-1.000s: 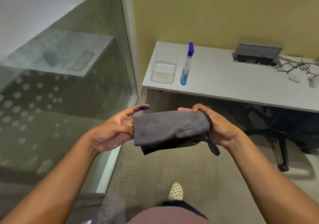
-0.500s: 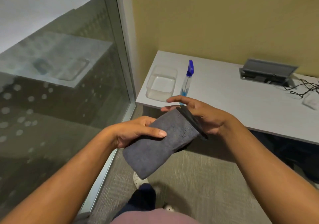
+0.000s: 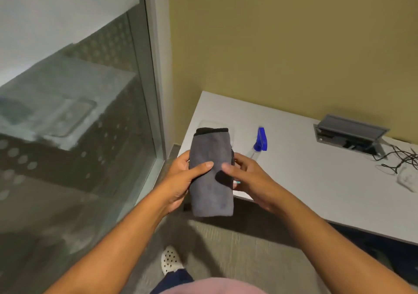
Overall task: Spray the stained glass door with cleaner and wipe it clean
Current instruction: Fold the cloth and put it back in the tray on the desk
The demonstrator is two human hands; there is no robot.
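Grey folded cloth (image 3: 211, 173) looked soft, light and limp; left hand (image 3: 181, 180) and right hand (image 3: 246, 180) pinched its long edges near the desk (image 3: 316, 180) corner, a sound hold.

Soft matt grey cloth (image 3: 211, 176); glossy reflective glass door (image 3: 74, 135); smooth matt counter (image 3: 316, 180); clear plastic spray bottle (image 3: 260, 143); rough carpeted floor (image 3: 248, 253).
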